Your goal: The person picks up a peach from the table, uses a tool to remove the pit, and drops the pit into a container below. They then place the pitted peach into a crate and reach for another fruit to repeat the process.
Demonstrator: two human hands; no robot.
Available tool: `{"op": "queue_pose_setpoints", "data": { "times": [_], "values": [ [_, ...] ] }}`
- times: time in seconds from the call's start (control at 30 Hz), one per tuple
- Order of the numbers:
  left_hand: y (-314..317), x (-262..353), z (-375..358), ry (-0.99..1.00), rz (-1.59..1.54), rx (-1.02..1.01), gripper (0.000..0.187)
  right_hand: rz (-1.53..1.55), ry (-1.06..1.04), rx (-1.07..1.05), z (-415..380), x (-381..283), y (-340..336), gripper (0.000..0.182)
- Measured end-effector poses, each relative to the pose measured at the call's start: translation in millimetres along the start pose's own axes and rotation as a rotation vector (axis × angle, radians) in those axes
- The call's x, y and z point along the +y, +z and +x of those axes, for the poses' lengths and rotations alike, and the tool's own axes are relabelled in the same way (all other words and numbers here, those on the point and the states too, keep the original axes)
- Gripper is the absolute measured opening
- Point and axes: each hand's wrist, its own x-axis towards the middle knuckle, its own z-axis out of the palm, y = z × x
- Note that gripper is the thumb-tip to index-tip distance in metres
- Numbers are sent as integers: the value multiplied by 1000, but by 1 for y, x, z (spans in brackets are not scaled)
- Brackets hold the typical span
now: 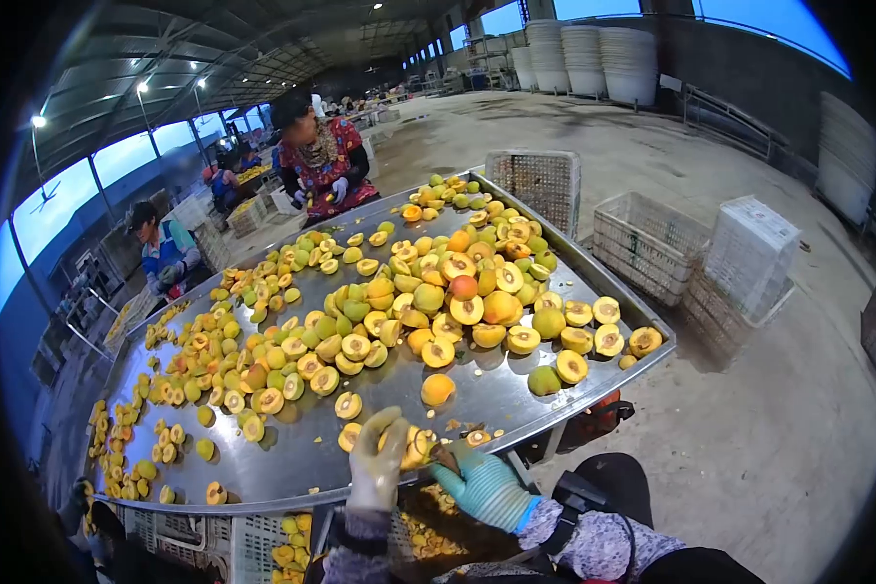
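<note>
My left hand point(376, 462), in a whitish glove, is at the table's near edge with its fingers curled beside a yellow peach half point(418, 446). My right hand point(487, 490), in a teal knitted glove, is closed around a small brown tool point(445, 457), its tip close to that same peach half. Just left of my left fingers lies another cut peach half point(349, 436). Brown scraps and small flesh bits are scattered by the tool. A whole-looking orange peach point(438, 389) sits a little farther up the metal table point(307, 457).
Many halved peaches point(360, 311) cover the tabletop. Beneath its near edge are crates point(258, 545) holding fruit. A person point(326, 165) in a red patterned top stands at the far end, another point(168, 248) at left. Plastic crates point(652, 243) stand on the floor at right.
</note>
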Motion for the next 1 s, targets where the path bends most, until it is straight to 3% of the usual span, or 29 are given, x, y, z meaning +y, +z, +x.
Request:
{"op": "queue_pose_setpoints", "data": {
  "times": [0.1, 0.17, 0.2, 0.23, 0.27, 0.33, 0.4, 0.47, 0.6, 0.7, 0.77, 0.87, 1.0],
  "values": [
    [2, -5, -18, -58, -285, 28, 38, 108, 23, 4, -6, 7, 31, 35],
    [-9, -39, -21, -111, -786, -123, 43, 55, 3, -71, -9, 5, 37, 37],
    [-5, -41, -26, -125, -785, -103, 43, 21, -65, -69, -10, 7, 41, 38],
    [6, -40, -31, 155, -523, -45, 46, 69, 32, -130, -12, 9, 37, 38],
    [8, -41, -39, 407, -235, 8, 54, 4, -37, -90, -13, 20, 42, 37],
    [-5, -56, -36, 427, -139, -62, 63, -1, 33, -117, -9, 13, 37, 35],
    [-11, -48, -33, 296, -132, -61, 63, -57, -21, -44, -10, 12, 41, 34],
    [-16, -41, -31, 157, -233, 5, 61, -104, -14, -121, -10, 11, 42, 34],
    [-13, -23, -35, 147, -188, -15, 52, -134, -45, -123, -8, 10, 49, 35],
    [-3, -10, -39, 99, -346, 9, 43, -130, -6, -188, -8, 10, 50, 40],
    [1, -4, -37, -194, -786, 161, 48, -88, 32, -236, -9, 7, 49, 35],
    [10, 11, -38, -194, -643, 249, 59, -8, 50, -257, -11, 0, 44, 33],
    [10, 16, -40, -195, -617, 280, 59, 6, 61, -284, -14, 3, 51, 31]
  ]
}}
